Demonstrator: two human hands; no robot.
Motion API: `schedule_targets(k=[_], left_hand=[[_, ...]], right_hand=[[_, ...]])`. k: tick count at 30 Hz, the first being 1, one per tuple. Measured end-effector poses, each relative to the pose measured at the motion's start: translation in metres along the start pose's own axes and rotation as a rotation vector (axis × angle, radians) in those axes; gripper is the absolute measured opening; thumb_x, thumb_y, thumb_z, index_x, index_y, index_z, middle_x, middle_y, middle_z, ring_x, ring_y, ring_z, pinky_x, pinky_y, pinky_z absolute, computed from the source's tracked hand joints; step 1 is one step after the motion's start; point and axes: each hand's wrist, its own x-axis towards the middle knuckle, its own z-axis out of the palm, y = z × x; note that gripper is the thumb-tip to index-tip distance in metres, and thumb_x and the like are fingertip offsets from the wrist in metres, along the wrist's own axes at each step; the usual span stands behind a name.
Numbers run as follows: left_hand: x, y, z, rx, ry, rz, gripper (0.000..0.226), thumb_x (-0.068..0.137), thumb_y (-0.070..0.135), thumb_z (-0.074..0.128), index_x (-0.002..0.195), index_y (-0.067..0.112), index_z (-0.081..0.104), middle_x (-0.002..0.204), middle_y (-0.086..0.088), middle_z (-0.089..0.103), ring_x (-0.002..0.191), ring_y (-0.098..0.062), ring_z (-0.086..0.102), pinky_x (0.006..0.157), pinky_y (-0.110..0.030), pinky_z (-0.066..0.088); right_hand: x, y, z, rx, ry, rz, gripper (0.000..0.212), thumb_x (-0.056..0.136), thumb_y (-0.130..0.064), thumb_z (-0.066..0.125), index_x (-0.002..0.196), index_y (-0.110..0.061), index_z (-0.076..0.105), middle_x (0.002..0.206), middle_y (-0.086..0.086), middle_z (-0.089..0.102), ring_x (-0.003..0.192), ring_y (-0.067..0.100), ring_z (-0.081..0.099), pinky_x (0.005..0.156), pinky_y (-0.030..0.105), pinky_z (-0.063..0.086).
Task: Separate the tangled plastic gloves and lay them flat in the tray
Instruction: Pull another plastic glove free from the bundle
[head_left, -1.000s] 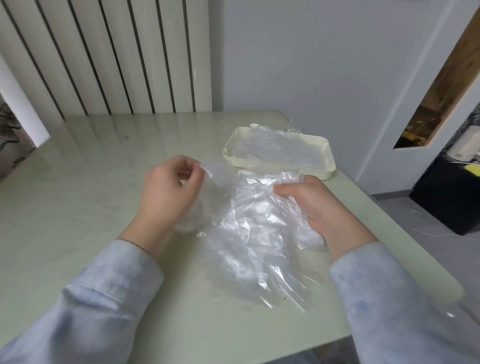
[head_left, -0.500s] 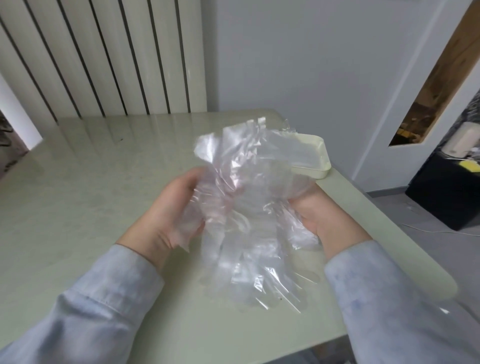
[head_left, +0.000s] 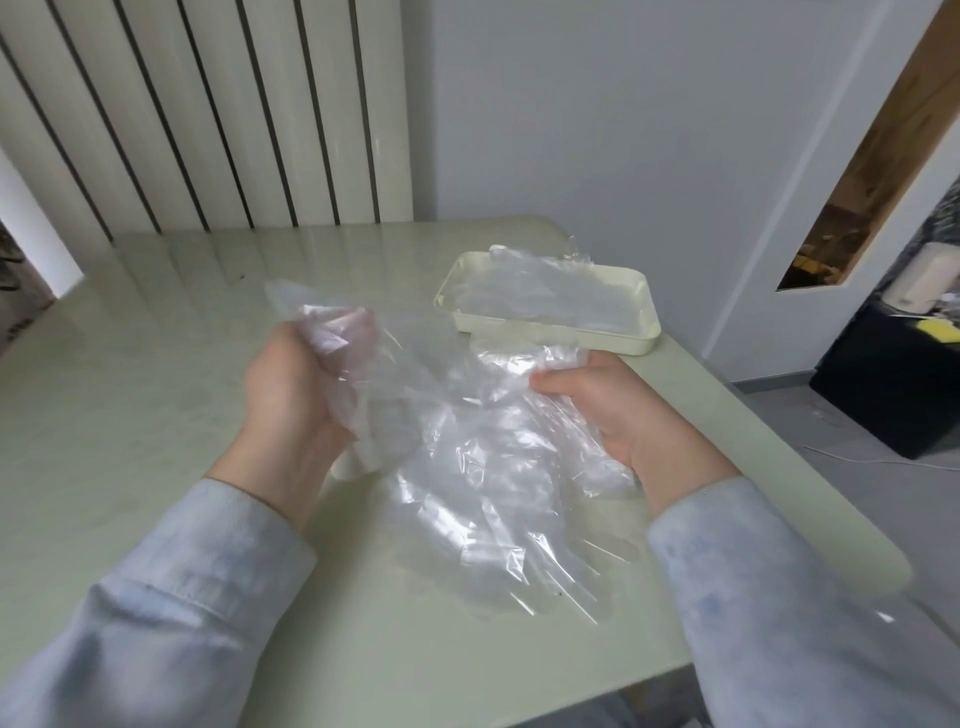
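Tangled clear plastic gloves (head_left: 483, 467): bunched between both hands just above the pale green glossy table (head_left: 130, 389), lower finger ends trailing onto it, on the near side of the tray.
Left hand (head_left: 296, 384): raised, fingers curled round a crumpled wad of film at the bundle's upper left.
Right hand (head_left: 608, 410): lower, thumb pinching the opposite edge of the film against fingers hidden underneath.
Cream rectangular plastic tray (head_left: 550, 340): just beyond the right hand, with at least 1 clear glove (head_left: 545, 296) spread inside; exact count impossible to tell.
Step in hand: probably peeling 1 glove free of the heap.
Doing it well: draw apart slowly, sideways and up; grip by a cuff, not mid-sheet; watch for cling dragging a 2nd layer along; shake loose before carrying to the tray; avoid stretching the thin film.
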Motion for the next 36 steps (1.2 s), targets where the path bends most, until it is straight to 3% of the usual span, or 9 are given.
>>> schedule_targets(k=[2,5,9,13,19,25,29,33,36], left_hand=[[0.006,-0.001,-0.004,-0.082,0.141,0.115,0.021,0.079,-0.007,0.038,0.077,0.001,0.058,0.060,-0.006,0.056,0.051,-0.018,0.055,0.049,-0.021,0.046],[0.006,-0.002,-0.005,0.244,0.315,0.448,0.019,0.098,0.014,0.045,0.093,0.012,0.063,0.090,-0.004,0.070,0.079,-0.015,0.064,0.075,-0.029,0.051],[-0.004,-0.006,0.001,0.480,0.190,0.697,0.016,0.100,0.018,0.054,0.091,0.025,0.066,0.088,0.012,0.067,0.085,0.002,0.062,0.084,-0.020,0.049],[-0.013,-0.018,0.011,0.469,-0.067,0.392,0.018,0.101,0.022,0.057,0.090,0.020,0.070,0.095,-0.008,0.076,0.094,-0.022,0.071,0.095,-0.046,0.057],[-0.026,-0.013,0.020,0.194,-0.298,0.027,0.023,0.102,0.020,0.052,0.112,0.002,0.061,0.105,-0.013,0.073,0.092,-0.026,0.072,0.084,-0.044,0.061],[-0.026,-0.004,0.019,-0.287,-0.399,-0.097,0.040,0.105,0.019,0.043,0.078,0.016,0.071,0.096,-0.006,0.073,0.093,-0.021,0.073,0.069,-0.035,0.061],[-0.027,-0.003,0.016,-0.296,-0.458,-0.126,0.041,0.103,0.016,0.037,0.091,0.007,0.075,0.095,-0.005,0.074,0.094,-0.020,0.073,0.073,-0.037,0.063],[-0.030,-0.002,0.010,-0.440,-0.724,-0.382,0.024,0.103,0.013,0.034,0.099,0.011,0.058,0.117,-0.018,0.069,0.100,-0.032,0.072,0.079,-0.051,0.061],[-0.032,-0.012,0.009,-0.246,-0.819,-0.485,0.011,0.101,0.015,0.038,0.103,0.015,0.049,0.123,-0.020,0.066,0.103,-0.034,0.069,0.089,-0.055,0.057]], right_hand=[[-0.001,0.000,0.002,0.000,-0.001,-0.003,0.018,0.089,0.003,0.070,0.092,-0.015,0.071,0.100,0.010,0.075,0.091,0.021,0.071,0.089,0.032,0.056],[0.000,0.001,0.002,0.004,0.006,0.006,0.017,0.088,0.003,0.070,0.092,-0.014,0.072,0.111,0.017,0.075,0.101,0.028,0.072,0.098,0.041,0.054],[0.001,0.002,0.002,0.002,0.014,0.018,0.016,0.088,0.002,0.071,0.096,-0.011,0.074,0.112,0.019,0.074,0.107,0.033,0.071,0.102,0.046,0.054],[0.002,0.003,0.001,-0.015,0.019,0.019,0.015,0.088,0.000,0.072,0.096,-0.013,0.074,0.109,0.014,0.076,0.103,0.027,0.073,0.100,0.042,0.054],[0.005,0.005,0.000,-0.013,0.019,0.026,0.019,0.087,-0.002,0.073,0.104,-0.009,0.075,0.109,0.012,0.077,0.106,0.027,0.072,0.101,0.041,0.054],[0.005,0.006,0.001,0.021,-0.019,-0.004,0.024,0.085,0.006,0.070,0.105,-0.004,0.076,0.105,0.016,0.077,0.097,0.026,0.075,0.084,0.035,0.060],[0.006,0.007,0.001,0.037,-0.035,-0.006,0.022,0.086,0.007,0.070,0.106,-0.001,0.076,0.103,0.014,0.077,0.092,0.024,0.075,0.081,0.033,0.060],[0.007,0.009,0.000,0.074,-0.051,-0.014,0.020,0.090,0.009,0.063,0.097,-0.004,0.076,0.090,0.011,0.077,0.081,0.021,0.074,0.073,0.029,0.061],[0.009,0.010,0.001,0.067,-0.071,-0.004,0.021,0.088,0.007,0.062,0.093,-0.006,0.077,0.088,0.008,0.076,0.080,0.021,0.073,0.071,0.029,0.059]])
